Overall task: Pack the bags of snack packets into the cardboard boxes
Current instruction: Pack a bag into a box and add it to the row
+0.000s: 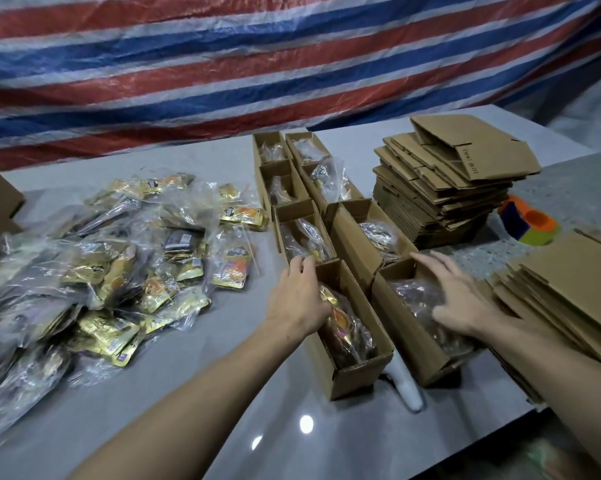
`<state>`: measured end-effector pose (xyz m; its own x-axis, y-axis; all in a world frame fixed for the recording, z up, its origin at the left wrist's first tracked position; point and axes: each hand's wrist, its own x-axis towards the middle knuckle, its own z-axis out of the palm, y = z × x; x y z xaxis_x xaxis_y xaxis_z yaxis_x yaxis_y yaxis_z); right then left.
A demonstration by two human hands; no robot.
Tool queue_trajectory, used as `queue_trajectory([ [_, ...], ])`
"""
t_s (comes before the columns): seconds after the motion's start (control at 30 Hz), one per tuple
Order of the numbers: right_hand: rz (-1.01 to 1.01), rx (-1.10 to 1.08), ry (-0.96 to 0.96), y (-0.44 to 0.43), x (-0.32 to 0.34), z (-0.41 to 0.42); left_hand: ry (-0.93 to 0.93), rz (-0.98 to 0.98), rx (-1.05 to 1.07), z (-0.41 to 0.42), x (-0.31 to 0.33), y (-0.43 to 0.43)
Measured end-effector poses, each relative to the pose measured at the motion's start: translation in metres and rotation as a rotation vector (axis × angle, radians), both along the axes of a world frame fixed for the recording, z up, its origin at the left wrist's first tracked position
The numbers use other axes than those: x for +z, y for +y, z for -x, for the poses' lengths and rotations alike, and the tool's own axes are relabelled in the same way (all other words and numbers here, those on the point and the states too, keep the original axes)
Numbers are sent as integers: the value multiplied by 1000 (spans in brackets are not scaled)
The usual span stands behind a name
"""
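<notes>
Two rows of open cardboard boxes run away from me on the grey table (222, 410), each holding a clear bag of gold snack packets. My left hand (297, 296) rests on the left rim of the nearest left box (357, 379), fingers against the bag of packets (347, 327) inside. My right hand (461, 299) lies with spread fingers over the clear bag (413, 292) in the nearest right box (409, 344). A big heap of bagged snack packets (94, 271) covers the table's left side.
A stack of flat folded boxes (444, 181) stands at the back right, and more flat cardboard (569, 292) lies under my right forearm. An orange and blue tape dispenser (531, 223) sits between them. A white roll (409, 389) lies between the near boxes. A striped tarp hangs behind.
</notes>
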<state>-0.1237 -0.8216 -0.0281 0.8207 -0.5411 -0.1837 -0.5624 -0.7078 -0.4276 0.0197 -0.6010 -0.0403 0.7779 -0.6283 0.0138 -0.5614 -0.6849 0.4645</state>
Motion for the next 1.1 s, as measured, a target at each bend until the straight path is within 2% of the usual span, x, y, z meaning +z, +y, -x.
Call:
queue_trajectory([
  [0.17, -12, 80, 244, -9, -3, -49, 101, -79, 47, -18, -9, -14],
  [0.23, 64, 80, 312, -13, -8, -63, 89, -79, 50, -24, -14, -18],
  [0.37, 236, 15, 222, -9, -18, -79, 67, 36, 70, -34, -24, -21],
  [0.53, 345, 55, 129, -2, -29, -83, 20, 119, 59, -37, -29, -29],
  [0.67, 330, 93, 75, -3, -34, -83, 22, 124, 39, -36, -31, -36],
  [1.1, 158, 26, 25, -11, -36, -81, 36, 116, 112, -33, -29, -39],
])
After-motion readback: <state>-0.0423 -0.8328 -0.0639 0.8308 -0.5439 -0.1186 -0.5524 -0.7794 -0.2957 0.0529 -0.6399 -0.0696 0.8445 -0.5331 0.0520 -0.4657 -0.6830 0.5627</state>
